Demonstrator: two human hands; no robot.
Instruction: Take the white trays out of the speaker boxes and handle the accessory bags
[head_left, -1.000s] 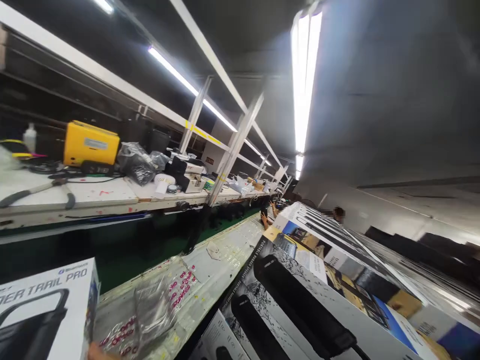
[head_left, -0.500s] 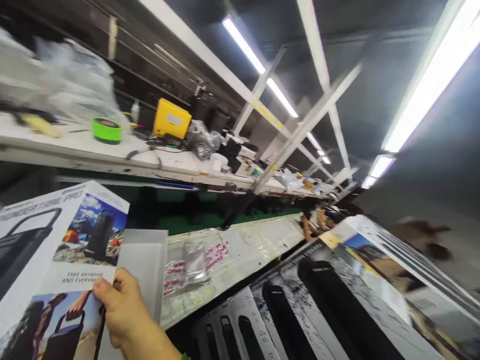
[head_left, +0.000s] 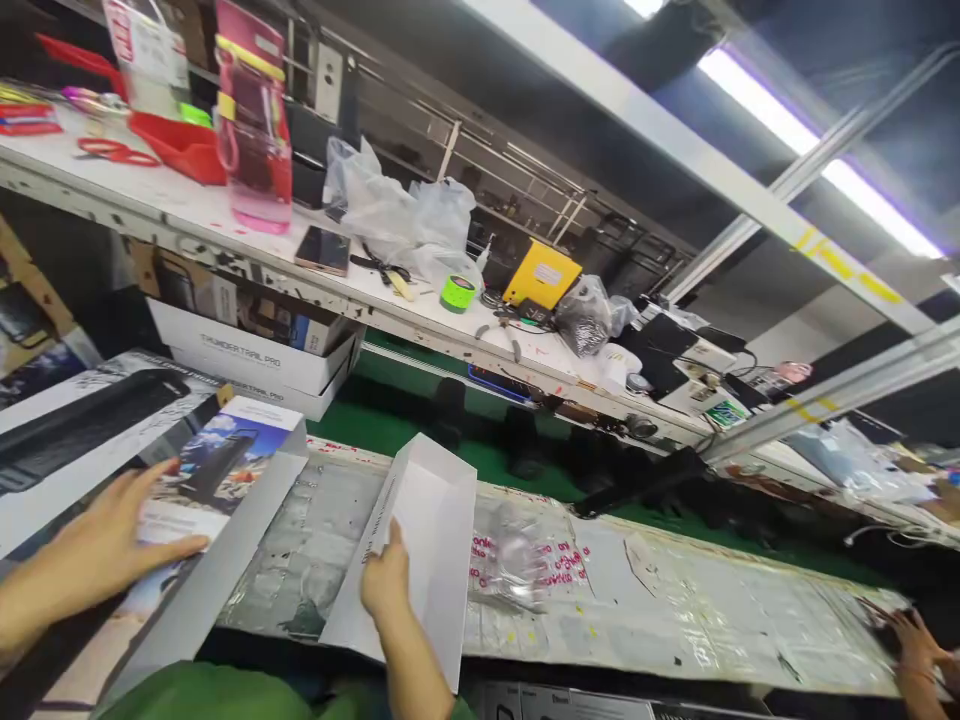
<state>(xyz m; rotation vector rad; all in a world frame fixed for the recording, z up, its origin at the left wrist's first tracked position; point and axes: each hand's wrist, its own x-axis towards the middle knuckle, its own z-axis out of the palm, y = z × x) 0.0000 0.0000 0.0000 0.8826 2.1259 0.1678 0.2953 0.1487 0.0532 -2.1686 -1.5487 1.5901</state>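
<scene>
White carton tray (head_left: 420,545) sits low in the middle of the frame, tilted up on its edge over the plastic-covered counter (head_left: 675,590), and the right hand (head_left: 386,585) has it by the near wall, thumb inside and fingers wrapped round the outside, a firm pinch on that cardboard edge. Over at the lower left, the left hand (head_left: 97,550) lies flat and spread, fingers splayed across the printed face of the speaker box (head_left: 217,480), pressing down on it rather than gripping it; the box leans toward the tray, its white side panel just beside the tray's wall, though I cannot tell whether they touch. A green sleeve (head_left: 210,695) shows along the bottom edge. Just right of the tray, a crumpled clear bag with red lettering (head_left: 525,560) lies on the counter. Behind, across the green belt (head_left: 390,425), a long white shelf (head_left: 225,235) runs from upper left to right, carrying a pink jug (head_left: 255,120), a red tray (head_left: 176,145), red scissors (head_left: 116,152), a phone (head_left: 322,250), a green tape roll (head_left: 457,293) and a yellow case (head_left: 541,275). Under that shelf, stacked white boxes (head_left: 255,345) sit at centre left. Far lower right, another person's hand (head_left: 911,640) rests at the counter's edge.
</scene>
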